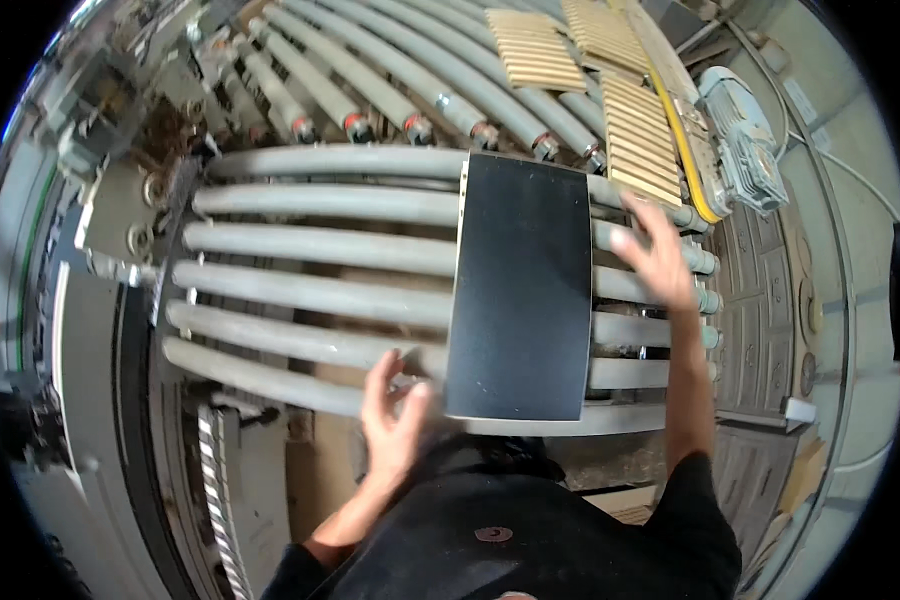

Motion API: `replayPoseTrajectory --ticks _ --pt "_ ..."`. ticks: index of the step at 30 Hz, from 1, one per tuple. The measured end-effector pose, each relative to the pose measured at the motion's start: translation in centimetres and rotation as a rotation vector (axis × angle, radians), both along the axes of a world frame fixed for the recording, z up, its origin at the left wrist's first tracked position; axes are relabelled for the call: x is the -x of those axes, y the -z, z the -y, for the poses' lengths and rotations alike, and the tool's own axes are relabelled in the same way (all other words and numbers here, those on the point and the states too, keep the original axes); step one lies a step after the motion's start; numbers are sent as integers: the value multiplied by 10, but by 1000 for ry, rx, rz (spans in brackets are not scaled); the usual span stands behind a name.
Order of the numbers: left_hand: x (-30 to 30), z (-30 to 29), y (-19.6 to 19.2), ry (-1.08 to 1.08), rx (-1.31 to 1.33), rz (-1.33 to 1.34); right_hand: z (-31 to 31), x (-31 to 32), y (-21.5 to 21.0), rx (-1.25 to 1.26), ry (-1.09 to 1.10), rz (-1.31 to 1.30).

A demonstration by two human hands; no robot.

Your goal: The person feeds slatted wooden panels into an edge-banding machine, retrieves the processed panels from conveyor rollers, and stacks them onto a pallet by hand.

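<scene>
A dark rectangular panel (pixel 522 290) with a pale, notched left edge lies flat across the grey rollers (pixel 320 245) of a conveyor. My left hand (pixel 392 415) hovers by the panel's lower left corner, its fingers curved apart and holding nothing. Beyond the panel's right side, my right hand (pixel 655 250) is raised over the roller ends with thumb and fingers spread. Neither hand appears to touch the panel.
Slatted pale wood pieces (pixel 640 140) lie on the rollers at the far right, beside a yellow-edged rail (pixel 685 150). A grey motor (pixel 740 120) sits past it. Machinery (pixel 120 215) stands on the left, and a drawer cabinet (pixel 760 290) on the right.
</scene>
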State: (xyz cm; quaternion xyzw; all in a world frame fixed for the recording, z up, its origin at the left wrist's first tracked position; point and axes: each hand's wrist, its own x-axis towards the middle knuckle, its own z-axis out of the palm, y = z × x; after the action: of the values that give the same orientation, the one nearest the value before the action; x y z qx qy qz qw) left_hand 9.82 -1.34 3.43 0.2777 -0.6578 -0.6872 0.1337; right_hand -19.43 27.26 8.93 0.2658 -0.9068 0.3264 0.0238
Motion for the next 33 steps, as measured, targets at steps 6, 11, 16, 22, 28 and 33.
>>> replayPoseTrajectory --ticks 6,11,16,22,28,33 --pt "-38 -66 7 -225 -320 134 99 166 -1 -398 -536 657" --pt "-41 -126 4 -491 -365 68 124 191 56 -318 -613 1026" --pt "-20 -148 -21 -580 -574 -2 108 153 41 -222 -695 1003" --pt "-16 -185 -40 -648 -825 49 55 111 1 -189 -712 910" --pt "-73 -177 -33 -265 -183 212 -88 154 104 457 -698 592" --pt "-52 -113 43 -291 -790 -520 -112 158 191 -240 -640 -238"
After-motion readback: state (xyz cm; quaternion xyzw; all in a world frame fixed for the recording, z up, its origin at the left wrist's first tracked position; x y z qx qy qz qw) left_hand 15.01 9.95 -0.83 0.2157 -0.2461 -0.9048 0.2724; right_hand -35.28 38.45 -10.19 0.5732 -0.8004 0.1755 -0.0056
